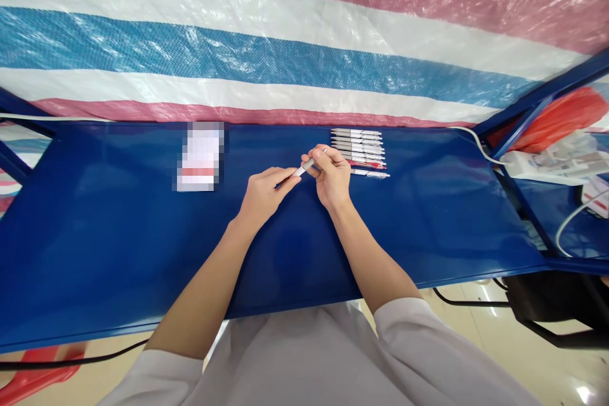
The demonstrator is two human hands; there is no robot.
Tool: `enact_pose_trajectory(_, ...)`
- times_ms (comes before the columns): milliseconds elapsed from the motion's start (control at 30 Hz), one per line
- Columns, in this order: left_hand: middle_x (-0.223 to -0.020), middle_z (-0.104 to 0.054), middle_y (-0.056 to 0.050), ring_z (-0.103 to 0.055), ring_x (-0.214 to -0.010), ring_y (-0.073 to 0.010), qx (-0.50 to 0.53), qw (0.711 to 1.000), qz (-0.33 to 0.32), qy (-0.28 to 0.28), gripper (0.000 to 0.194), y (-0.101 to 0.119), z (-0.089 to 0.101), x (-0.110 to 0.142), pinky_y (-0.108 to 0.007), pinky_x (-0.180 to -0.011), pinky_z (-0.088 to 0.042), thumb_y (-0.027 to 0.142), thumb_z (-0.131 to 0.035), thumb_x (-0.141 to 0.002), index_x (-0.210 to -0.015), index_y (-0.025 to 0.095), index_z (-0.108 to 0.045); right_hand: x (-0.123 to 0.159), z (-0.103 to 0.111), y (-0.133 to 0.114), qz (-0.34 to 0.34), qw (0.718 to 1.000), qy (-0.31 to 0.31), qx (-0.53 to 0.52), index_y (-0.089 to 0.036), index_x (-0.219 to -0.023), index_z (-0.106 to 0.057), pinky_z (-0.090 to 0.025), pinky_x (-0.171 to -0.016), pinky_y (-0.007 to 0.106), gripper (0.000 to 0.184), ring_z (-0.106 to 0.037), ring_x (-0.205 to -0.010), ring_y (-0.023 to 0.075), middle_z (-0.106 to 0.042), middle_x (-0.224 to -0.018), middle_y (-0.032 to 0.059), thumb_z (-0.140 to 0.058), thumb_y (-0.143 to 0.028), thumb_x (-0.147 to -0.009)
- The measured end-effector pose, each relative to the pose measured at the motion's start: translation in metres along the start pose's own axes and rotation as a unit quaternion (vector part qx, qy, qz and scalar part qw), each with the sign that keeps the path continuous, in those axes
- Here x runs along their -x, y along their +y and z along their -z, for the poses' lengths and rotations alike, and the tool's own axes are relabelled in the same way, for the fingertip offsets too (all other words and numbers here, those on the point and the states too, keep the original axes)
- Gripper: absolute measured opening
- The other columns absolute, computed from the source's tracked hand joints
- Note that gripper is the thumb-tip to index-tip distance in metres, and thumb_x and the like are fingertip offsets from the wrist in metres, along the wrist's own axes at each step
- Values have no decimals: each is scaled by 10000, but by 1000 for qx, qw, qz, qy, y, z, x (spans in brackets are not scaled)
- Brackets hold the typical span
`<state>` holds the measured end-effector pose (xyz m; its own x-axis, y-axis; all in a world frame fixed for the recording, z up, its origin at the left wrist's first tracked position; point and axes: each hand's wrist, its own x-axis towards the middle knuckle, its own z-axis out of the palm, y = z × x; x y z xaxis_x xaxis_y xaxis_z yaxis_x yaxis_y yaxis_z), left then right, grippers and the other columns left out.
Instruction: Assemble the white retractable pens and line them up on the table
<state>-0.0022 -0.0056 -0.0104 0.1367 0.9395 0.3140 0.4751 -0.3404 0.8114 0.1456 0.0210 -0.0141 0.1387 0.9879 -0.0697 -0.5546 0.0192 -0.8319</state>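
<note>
Both my hands grip one white pen (305, 167) above the middle of the blue table (295, 247). My left hand (266, 193) pinches its lower left end between thumb and fingers. The fingers of my right hand (333, 174) are closed around its upper right end, near a silvery tip. Just behind and right of my right hand lies a row of several white pens (359, 139), side by side. In that row, a red pen (373, 165) and a clear-and-white pen (371, 173) are nearest to me, partly hidden by my hand.
A blurred white item with a red band (200, 155) lies at the back left. A striped plastic sheet (285, 44) hangs behind the table. To the right are a white power strip (547, 165), cables and a red plastic bag (556, 120). A red stool (42, 374) shows at lower left.
</note>
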Motion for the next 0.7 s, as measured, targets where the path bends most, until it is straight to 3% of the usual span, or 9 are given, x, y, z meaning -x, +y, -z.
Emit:
enact_pose_trajectory(367,-910,-756,-13,-668,-772,-171,30,999,33,8,207,-5,-1,-1,-282,-797,-502,377,-670,-829,-971,261,-768,1,0,-1,-11,999,-26,35,-249,-900,-705,-610,-775,302,284,-741,-845,162,-759,-883,-21,-800,-392,-675)
enact_pose_trajectory(500,-900,-763,-28,-701,-785,-184,119,987,103,18,246,-1,1,-1,-294,-773,-539,392,-691,-819,-985,222,-753,2,1,-1,-10,999,-22,43,-253,-934,-714,-605,-776,289,286,-737,-866,155,-765,-936,-10,-769,-423,-710)
enact_pose_trajectory(700,-915,-766,-86,-727,-850,-211,296,940,154,71,338,0,1,-6,-366,-829,-569,426,-731,-791,-993,162,-668,4,3,-4,-14,998,-17,62,-244,-941,-718,-597,-748,278,264,-738,-888,161,-764,-943,11,-710,-446,-771)
